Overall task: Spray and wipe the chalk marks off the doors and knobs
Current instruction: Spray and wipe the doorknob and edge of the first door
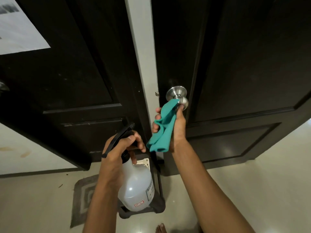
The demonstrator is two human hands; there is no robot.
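Two dark brown doors fill the view: the left door (70, 68) and the right door (244, 64), which carries a silver round knob (177, 95). My right hand (175, 125) grips a folded teal cloth (164, 128), and the cloth's top end touches the knob. My left hand (119, 152) grips the black trigger head of a translucent white spray bottle (136, 185), held lower and to the left of the knob. Faint pale smudges show on the left door's panel.
A pale frame strip (143, 47) separates the doors. A white paper (18, 29) is stuck on the left door at top left. On the tiled floor lie a grey mat (84, 195) and a dark stand (156, 207) behind the bottle. A bare toe (160, 228) shows at bottom.
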